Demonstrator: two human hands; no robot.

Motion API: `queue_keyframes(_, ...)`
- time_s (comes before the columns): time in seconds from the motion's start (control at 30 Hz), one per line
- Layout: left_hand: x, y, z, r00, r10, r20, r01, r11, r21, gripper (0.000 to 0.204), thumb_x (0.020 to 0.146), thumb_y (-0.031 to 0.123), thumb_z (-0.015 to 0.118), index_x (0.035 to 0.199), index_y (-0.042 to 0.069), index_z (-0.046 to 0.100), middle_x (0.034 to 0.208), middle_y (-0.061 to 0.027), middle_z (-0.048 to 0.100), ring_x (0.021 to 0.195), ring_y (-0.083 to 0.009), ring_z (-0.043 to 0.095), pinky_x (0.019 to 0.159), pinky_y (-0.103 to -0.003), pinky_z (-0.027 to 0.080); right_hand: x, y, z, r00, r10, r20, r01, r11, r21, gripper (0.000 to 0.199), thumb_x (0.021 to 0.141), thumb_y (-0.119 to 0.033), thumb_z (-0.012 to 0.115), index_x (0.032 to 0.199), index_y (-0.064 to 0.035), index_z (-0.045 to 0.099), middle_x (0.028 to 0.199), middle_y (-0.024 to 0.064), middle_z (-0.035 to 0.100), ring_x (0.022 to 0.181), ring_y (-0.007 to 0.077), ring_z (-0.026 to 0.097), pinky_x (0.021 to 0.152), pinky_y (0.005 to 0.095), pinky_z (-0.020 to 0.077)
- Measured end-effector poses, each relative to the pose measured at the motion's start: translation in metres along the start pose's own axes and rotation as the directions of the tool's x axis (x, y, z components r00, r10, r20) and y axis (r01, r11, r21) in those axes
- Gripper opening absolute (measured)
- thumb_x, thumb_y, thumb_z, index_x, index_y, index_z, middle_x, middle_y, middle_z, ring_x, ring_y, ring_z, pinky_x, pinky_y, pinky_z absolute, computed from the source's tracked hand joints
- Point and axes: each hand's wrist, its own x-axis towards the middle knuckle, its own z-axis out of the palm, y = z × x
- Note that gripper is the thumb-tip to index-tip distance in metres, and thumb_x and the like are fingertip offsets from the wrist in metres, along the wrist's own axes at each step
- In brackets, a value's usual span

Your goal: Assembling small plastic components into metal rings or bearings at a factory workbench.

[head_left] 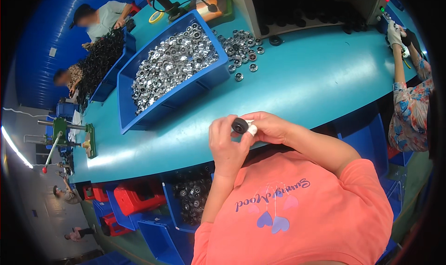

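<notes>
In front of my chest, just off the table's near edge, I hold a small black wheel (239,125) with a ringed centre. My left hand (224,142) is closed around it, its thumb and fingers on the rim. Against the wheel's other side my right hand (269,127) is also closed, fingers bent in. Something white (252,128) shows at the right fingertips; it looks like finger covers, though I cannot tell for sure. Beyond my hands, a large blue bin (172,108) is heaped with shiny silver-and-black round parts (176,60).
More loose round parts (241,44) lie on the teal table (297,88) beside the bin. An open-fronted box (248,9) with black parts stands at the back. A green hand press (88,137) is on the left. At far right, a co-worker's gloved hands (395,35) work.
</notes>
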Motion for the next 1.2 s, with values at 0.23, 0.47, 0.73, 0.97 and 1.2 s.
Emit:
queue_keyframes(0.23, -0.005, -0.006, -0.003, 0.997, -0.072, -0.015, 0.073, 0.986, 0.149, 0.037, 0.073, 0.011, 0.085, 0.107, 0.004, 0.07, 0.088, -0.0078, 0.061, 0.07, -0.0227, 0.06, 0.061, -0.035, 0.049, -0.003, -0.006, 0.02, 0.979, -0.185, -0.085, 0.131, 0.892, -0.432, 0.038, 0.098, -0.021, 0.063, 0.131, -0.0021, 0.066, 0.114, 0.0067, 0.072, 0.097, 0.0159, 0.068, 0.078, 0.0306, 0.0582)
queue_keyframes(0.47, -0.007, -0.006, -0.003, 0.998, 0.056, -0.018, -0.051, 0.978, 0.201, 0.044, 0.072, 0.011, 0.086, 0.111, 0.003, 0.068, 0.091, -0.0116, 0.061, 0.082, -0.0315, 0.061, 0.07, -0.041, 0.051, -0.001, -0.009, 0.014, 0.983, -0.135, -0.122, 0.052, 0.853, -0.519, 0.032, 0.096, -0.021, 0.069, 0.123, -0.005, 0.071, 0.107, 0.0043, 0.073, 0.093, 0.011, 0.067, 0.078, 0.0282, 0.0557)
queue_keyframes(0.73, -0.092, -0.069, -0.126, 0.795, -0.48, 0.372, 0.195, 0.782, 0.592, 0.058, 0.07, 0.018, 0.089, 0.122, 0.005, 0.068, 0.104, -0.0162, 0.068, 0.099, -0.0366, 0.066, 0.086, -0.045, 0.053, -0.009, -0.098, -0.054, 0.809, -0.588, 0.023, 0.069, 0.056, -0.996, 0.03, 0.09, -0.025, 0.074, 0.113, -0.0061, 0.075, 0.103, 0.0112, 0.073, 0.091, 0.0255, 0.07, 0.086, 0.0404, 0.056)
queue_keyframes(0.97, -0.137, -0.093, -0.168, 0.666, -0.672, 0.324, 0.399, 0.687, 0.607, 0.054, 0.077, 0.021, 0.085, 0.126, 0.004, 0.069, 0.099, -0.0176, 0.071, 0.095, -0.0381, 0.069, 0.086, -0.047, 0.054, 0.013, -0.177, -0.13, 0.467, -0.877, -0.113, -0.39, -0.09, -0.916, 0.044, 0.084, -0.027, 0.081, 0.123, -0.0124, 0.07, 0.123, 0.0118, 0.063, 0.12, 0.0309, 0.06, 0.098, 0.0454, 0.0537)
queue_keyframes(1.2, -0.031, -0.024, -0.057, 0.885, -0.189, 0.426, 0.208, 0.978, 0.004, 0.029, 0.089, 0.012, 0.076, 0.116, 0.003, 0.071, 0.087, -0.0134, 0.066, 0.079, -0.0265, 0.065, 0.073, -0.037, 0.054, 0.019, -0.173, -0.137, 0.456, -0.884, -0.101, -0.355, -0.077, -0.931, 0.046, 0.079, -0.026, 0.083, 0.12, -0.0108, 0.07, 0.114, 0.0103, 0.066, 0.109, 0.0297, 0.065, 0.09, 0.0434, 0.0557)
